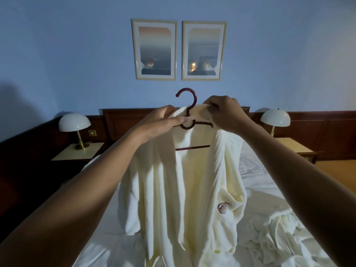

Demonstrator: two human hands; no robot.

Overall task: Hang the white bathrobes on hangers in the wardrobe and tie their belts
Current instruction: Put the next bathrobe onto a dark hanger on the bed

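The step in hand is seating the robe [192,189] on the hanger [195,98]. Both arms reach out and hold the pair up over the bed [107,247]. The robe hangs open-fronted, with its hem resting on the sheet at six o'clock.

The left hand [163,120] is at nine o'clock of the hanger's neck. Its fingers [177,120] are curled round the left collar, seemingly with the hanger's shoulder inside the grasp. The right hand [221,112] is at three o'clock of the neck, its fingers [213,107] bent tight and pinching a fold of collar over the right shoulder. The hook stands free at twelve o'clock, clear of both hands. The hanger's lower bar shows in the open front.

The collar looks bunched at the neck, so the seating is probably not finished. The next move likely calls for drawing the cloth evenly over each shoulder so the robe cannot slide off. One hand would then shift to the hook for carrying. The wardrobe is not in view, so a turn away from the bed would be needed. No belt can be told apart from the folds, so tying is not yet done.

A second robe [279,234] lies crumpled on the bed at four o'clock of the held one, apparently waiting its turn. A lamp [74,121] stands at nine o'clock of the hands, and another lamp [275,117] at three o'clock.
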